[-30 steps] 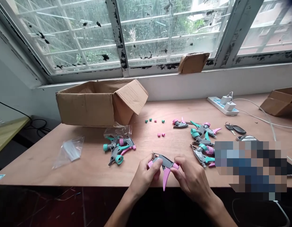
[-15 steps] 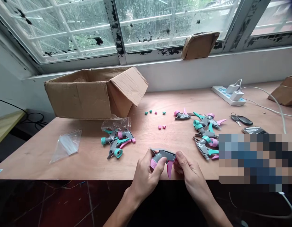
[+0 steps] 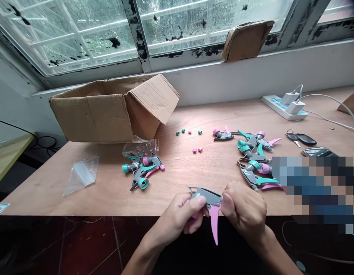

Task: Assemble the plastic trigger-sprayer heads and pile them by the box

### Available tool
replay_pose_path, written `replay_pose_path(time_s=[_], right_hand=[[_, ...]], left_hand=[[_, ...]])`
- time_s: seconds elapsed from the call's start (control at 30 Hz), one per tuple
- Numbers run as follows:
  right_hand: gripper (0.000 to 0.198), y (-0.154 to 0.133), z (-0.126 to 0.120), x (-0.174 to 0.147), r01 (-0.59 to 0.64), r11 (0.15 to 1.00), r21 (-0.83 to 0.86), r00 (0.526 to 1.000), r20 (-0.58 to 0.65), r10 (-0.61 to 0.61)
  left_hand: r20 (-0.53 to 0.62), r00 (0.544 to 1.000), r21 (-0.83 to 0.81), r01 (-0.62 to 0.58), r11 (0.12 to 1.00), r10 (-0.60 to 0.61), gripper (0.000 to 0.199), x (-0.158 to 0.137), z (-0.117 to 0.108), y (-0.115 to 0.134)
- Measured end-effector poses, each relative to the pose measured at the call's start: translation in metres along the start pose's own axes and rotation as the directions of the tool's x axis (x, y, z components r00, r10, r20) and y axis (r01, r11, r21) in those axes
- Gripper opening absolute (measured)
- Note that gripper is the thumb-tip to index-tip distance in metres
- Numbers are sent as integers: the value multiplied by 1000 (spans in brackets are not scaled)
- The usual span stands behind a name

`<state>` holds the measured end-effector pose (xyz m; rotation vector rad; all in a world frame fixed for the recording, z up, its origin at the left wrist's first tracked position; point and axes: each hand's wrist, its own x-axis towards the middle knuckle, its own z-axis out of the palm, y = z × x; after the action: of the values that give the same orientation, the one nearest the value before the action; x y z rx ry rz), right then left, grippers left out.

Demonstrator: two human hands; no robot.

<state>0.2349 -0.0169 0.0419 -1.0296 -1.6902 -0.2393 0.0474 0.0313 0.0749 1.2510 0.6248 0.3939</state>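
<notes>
My left hand (image 3: 177, 215) is wrapped round a grey trigger sprayer head (image 3: 211, 196) at the table's front edge. Its pink trigger (image 3: 214, 225) hangs downward, and the pink collar is mostly behind my fingers. My right hand (image 3: 248, 206) is closed, thumb and curled forefinger gripping the sprayer's nozzle end; the nozzle itself is hidden. Beyond my hands lie several small pink nozzle caps (image 3: 194, 150) and green nozzle caps (image 3: 200, 132). More sprayer heads sit in a left pile (image 3: 142, 172) and a right group (image 3: 252, 173).
An open cardboard box (image 3: 91, 118) stands at the back left, near a clear plastic bag (image 3: 82, 175). A power strip (image 3: 282, 107) with chargers, keys (image 3: 305, 139) and a dark phone-like object (image 3: 318, 152) are to the right. A blurred patch covers the right front.
The sprayer head has come nearer to me and tilted, its trigger now lower. My right hand has turned over into a tighter grip at the nozzle end. The view has shifted slightly.
</notes>
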Motion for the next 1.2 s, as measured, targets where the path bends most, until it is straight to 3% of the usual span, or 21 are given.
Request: replay_pose_path(time_s=[0.2, 0.3, 0.4, 0.47, 0.57, 0.67, 0.77, 0.87, 0.97, 1.07, 1.2], right_hand=[[36, 2, 0, -12, -179, 964, 197, 972, -118, 204], [43, -2, 3, -18, -366, 857, 363, 902, -89, 423], [49, -10, 7, -20, -563, 597, 572, 744, 35, 668], [51, -15, 7, -19, -644, 456, 614, 654, 135, 744], [52, -19, 5, -14, -708, 388, 590, 601, 215, 770], [52, -18, 3, -11, -717, 432, 548, 612, 199, 765], [54, -13, 5, -9, -716, 526, 459, 651, 168, 740], [57, -6, 11, -5, -687, 622, 376, 704, 131, 698], [54, -3, 16, -1, -629, 703, 331, 761, 80, 643], [46, -2, 17, 2, -604, 751, 265, 789, 72, 609], [30, 0, 7, -3, -661, 725, 193, 739, -1, 674]], left_hand=[[-30, 994, 94, -106, 990, 109, 39, 2, 25, -6], [-95, 976, 260, -164, 951, 194, 33, 2, 32, -9], [-119, 923, 525, -255, 812, 367, 22, 2, 32, -13], [-85, 870, 674, -309, 671, 486, 16, 3, 29, -15], [23, 805, 820, -354, 449, 592, 15, 4, 22, -16], [86, 821, 853, -353, 384, 565, 18, 3, 14, -13], [42, 863, 835, -307, 457, 503, 22, 1, 6, -7], [-30, 888, 784, -264, 562, 459, 42, -1, -1, -3], [-115, 884, 757, -218, 616, 454, 30, -1, -7, -2], [-184, 794, 828, -192, 527, 579, 18, 2, -17, -2], [-303, 592, 934, 28, 357, 747, 16, 1, -45, 2]])
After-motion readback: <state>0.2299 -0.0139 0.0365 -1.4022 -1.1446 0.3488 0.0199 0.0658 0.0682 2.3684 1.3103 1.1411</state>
